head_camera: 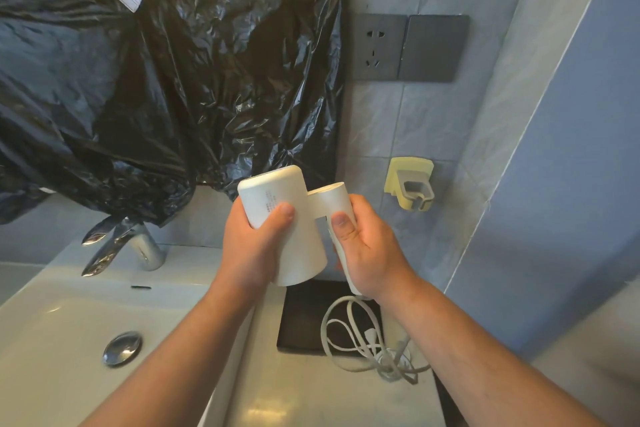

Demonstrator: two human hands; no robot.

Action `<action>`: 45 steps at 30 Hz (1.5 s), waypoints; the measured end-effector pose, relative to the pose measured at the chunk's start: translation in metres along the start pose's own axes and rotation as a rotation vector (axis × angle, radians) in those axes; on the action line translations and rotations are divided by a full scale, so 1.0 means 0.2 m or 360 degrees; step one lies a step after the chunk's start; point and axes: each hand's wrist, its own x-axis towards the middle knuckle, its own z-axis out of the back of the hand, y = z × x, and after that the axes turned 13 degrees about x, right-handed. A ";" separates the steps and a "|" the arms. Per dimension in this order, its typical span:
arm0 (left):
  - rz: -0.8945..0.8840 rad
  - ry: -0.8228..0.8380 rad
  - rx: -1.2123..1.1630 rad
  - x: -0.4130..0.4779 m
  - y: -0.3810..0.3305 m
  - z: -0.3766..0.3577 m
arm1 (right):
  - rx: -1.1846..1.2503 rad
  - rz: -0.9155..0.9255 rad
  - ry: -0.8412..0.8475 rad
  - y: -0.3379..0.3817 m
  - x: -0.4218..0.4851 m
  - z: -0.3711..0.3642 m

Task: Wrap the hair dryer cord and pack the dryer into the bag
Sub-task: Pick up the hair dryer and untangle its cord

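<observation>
The sink (52, 319) lies left of the left hand (249, 243), whose fingers curl round the fat white body of the hair dryer (304, 253). The right hand (374, 253) grips its thin handle, hiding the end. Below that hand the white cord (349, 333) lies in loose loops on the counter (294, 392), partly over a flat black square (301, 315) — hard to tell what. The wall (450, 135) stands close on the right.

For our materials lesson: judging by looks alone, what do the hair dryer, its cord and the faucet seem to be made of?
The hair dryer looks like matte white plastic: an even, dull surface with printed text. The cord is likely white rubber or vinyl sheathing, lying in soft loops. The faucet seems polished chromed metal, with mirror-sharp reflections.
</observation>
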 end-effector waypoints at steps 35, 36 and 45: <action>0.0224 0.0230 0.0143 -0.16 -0.17 0.45 | 0.0580 -0.0268 -0.0062 0.34 -0.14 0.18; 0.0219 0.0140 0.0243 -0.17 -0.17 0.45 | 0.0564 -0.0237 -0.0089 0.37 -0.15 0.17; -0.0553 0.0527 0.2101 -0.36 -0.51 0.23 | 0.0428 -0.0080 0.0053 0.57 -0.21 0.02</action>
